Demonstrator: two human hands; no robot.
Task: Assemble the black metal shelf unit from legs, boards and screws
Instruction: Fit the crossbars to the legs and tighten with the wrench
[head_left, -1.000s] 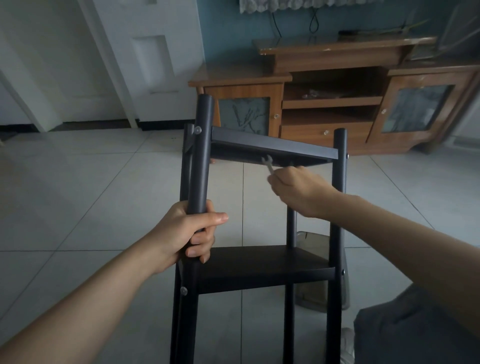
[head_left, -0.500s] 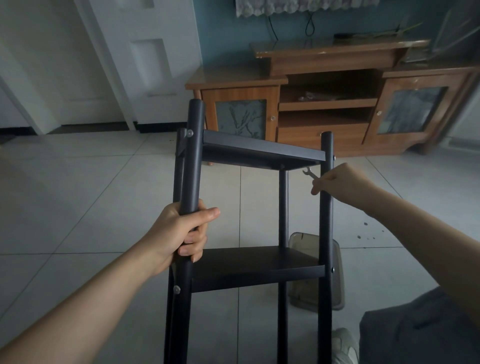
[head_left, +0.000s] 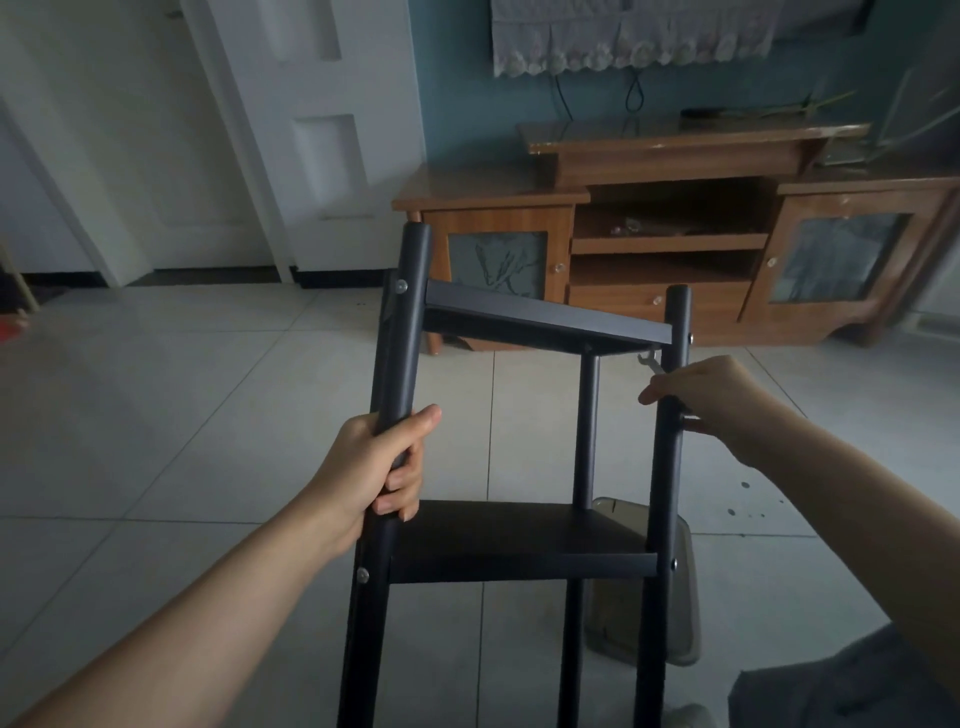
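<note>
Black shelf unit (head_left: 524, 540), standing on the tiled floor (head_left: 156, 415) in the near centre: four legs, two boards fitted, screws visible at the joints. Left hand (head_left: 379, 467): fingers wrapped round the near left leg (head_left: 402, 338), between the boards. Right hand (head_left: 711, 400): at the near right leg (head_left: 670, 415), apparently pinching a small wrench (head_left: 652, 364) just under the upper board (head_left: 540, 319); wooden cabinet (head_left: 675, 208) far behind.

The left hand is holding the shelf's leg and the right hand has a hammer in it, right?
Not quite. The left hand does grip a leg of the shelf, but the head view shows the right hand holding a small wrench, not a hammer.
</note>
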